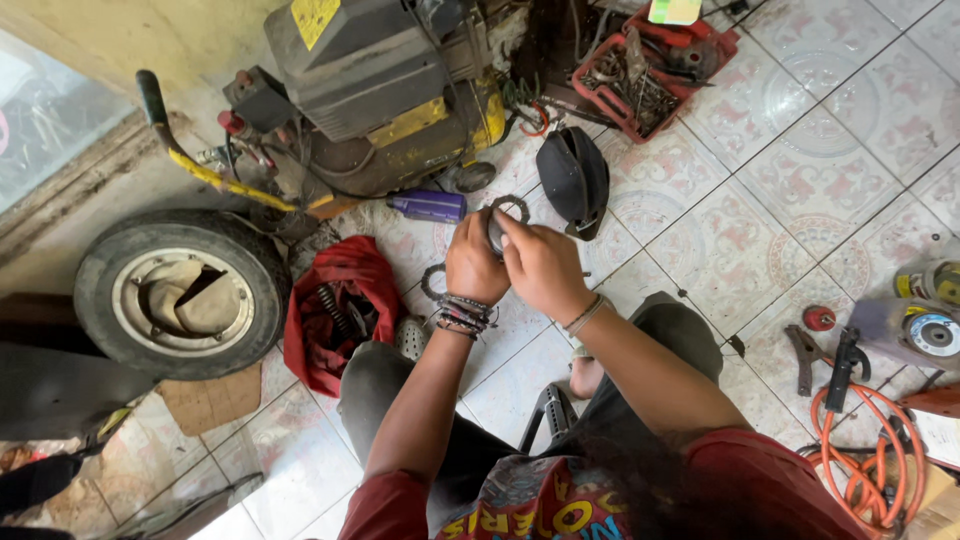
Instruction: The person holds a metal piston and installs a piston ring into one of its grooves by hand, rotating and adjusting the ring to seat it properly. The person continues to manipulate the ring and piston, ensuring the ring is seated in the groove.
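- A tyre on its wheel is lying flat on the floor at the far left, below a yellow and grey machine
- A red bag is sitting open just right of the tyre, with springs showing inside it
- The left hand is gripping a small dark round part, fingers curled tight around it
- A metal ring is lying on the tiles just beyond the hands
- The right hand is pressing against the same part from the other side; it is probably pinching it, though the fingers are hiding the contact
- A black cover is resting further back, near a red tray of tools
- An orange cable is coiling at the far right
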